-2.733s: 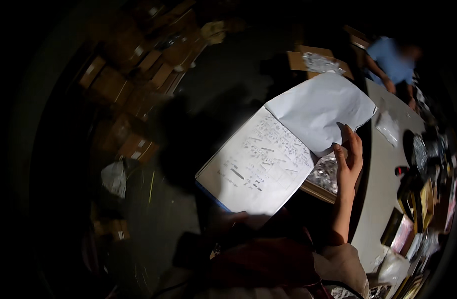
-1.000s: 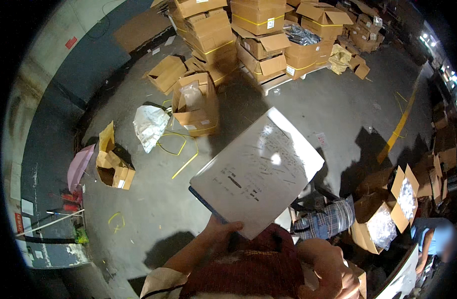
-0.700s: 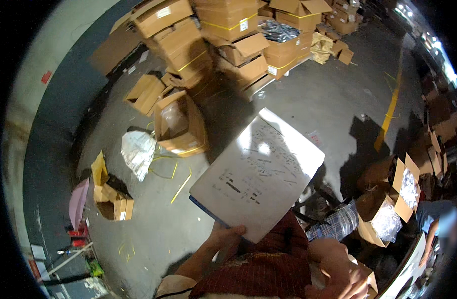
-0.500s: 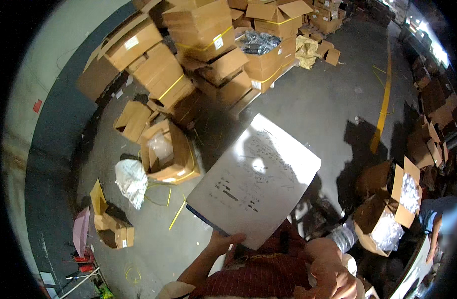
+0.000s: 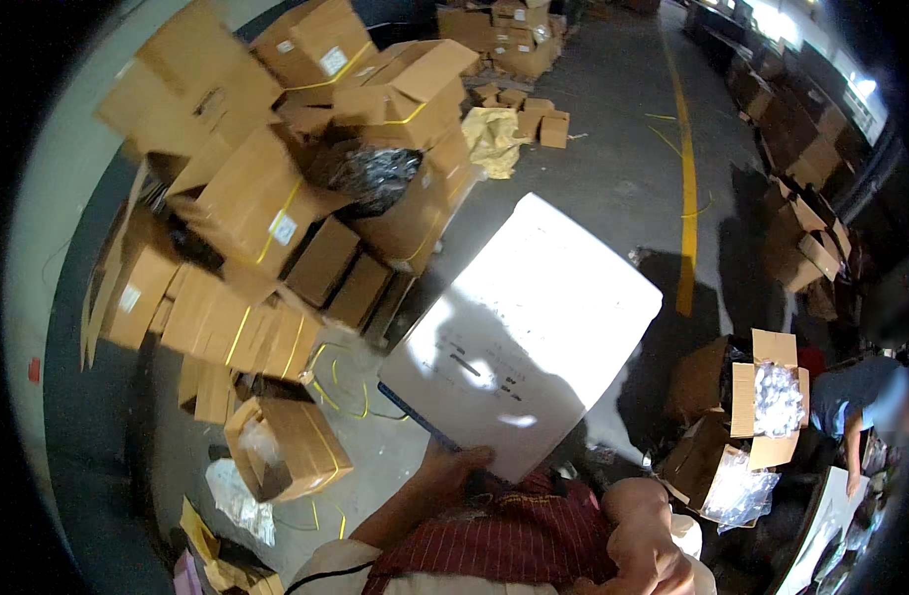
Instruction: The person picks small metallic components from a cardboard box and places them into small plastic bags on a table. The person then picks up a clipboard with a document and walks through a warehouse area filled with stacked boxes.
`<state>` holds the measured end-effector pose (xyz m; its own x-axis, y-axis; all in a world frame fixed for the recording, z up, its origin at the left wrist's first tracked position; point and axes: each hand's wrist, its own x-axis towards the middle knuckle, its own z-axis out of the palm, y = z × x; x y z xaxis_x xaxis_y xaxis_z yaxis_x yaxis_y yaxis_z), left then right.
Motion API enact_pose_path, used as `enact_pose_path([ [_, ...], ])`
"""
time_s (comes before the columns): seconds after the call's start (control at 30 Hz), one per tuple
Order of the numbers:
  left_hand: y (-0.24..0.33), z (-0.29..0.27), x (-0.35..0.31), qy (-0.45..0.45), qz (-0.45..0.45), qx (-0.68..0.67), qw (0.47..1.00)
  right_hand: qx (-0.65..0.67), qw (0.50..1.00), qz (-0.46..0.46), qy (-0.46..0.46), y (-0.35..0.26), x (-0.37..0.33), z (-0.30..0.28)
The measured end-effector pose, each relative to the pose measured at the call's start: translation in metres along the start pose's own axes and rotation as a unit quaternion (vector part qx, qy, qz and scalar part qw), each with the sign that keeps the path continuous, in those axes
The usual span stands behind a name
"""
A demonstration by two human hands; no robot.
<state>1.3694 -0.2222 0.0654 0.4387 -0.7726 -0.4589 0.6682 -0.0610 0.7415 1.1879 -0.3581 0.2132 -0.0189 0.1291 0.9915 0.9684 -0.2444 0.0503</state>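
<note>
My left hand point(image 5: 454, 468) grips the lower corner of a white notebook point(image 5: 563, 327), thumb on top and fingers underneath. The notebook is held tilted in front of me, with dark handwriting on its page and a blue edge along its lower left side. Bright light and shadow fall across it, so much of the writing is washed out. My right hand point(image 5: 651, 555) is low in front of my body, fingers curled in, beside a dark red striped apron point(image 5: 494, 540). Whatever it holds, if anything, is hidden.
Stacked cardboard boxes point(image 5: 241, 213) fill the left, one open with dark plastic-wrapped goods point(image 5: 375, 178). Yellow straps point(image 5: 340, 382) and a white bag point(image 5: 241, 501) lie on the floor. To the right stand open cartons of clear bags point(image 5: 777, 397); a person in dark clothes point(image 5: 851, 402) works beside them.
The view has swung to the right, so the box stacks appear lower and further left. The notebook stays in my left hand, slightly further right in view. My right hand remains curled.
</note>
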Motion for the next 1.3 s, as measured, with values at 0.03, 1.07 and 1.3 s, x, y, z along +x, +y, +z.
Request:
enact_pose_path([
  [0.03,0.012,0.009,0.026,-0.021,-0.007,0.011,1.0,-0.024,1.0,0.013,0.011,0.01,-0.007,-0.013],
  [1.07,0.101,0.468,0.649,-0.413,-0.098,0.248,0.871,-0.353,0.919,0.141,-0.101,0.18,-0.078,-0.603],
  [1.3,0.09,0.589,0.713,-0.454,-0.082,0.15,0.874,-0.543,0.692,0.463,0.108,0.128,-0.127,-0.766],
])
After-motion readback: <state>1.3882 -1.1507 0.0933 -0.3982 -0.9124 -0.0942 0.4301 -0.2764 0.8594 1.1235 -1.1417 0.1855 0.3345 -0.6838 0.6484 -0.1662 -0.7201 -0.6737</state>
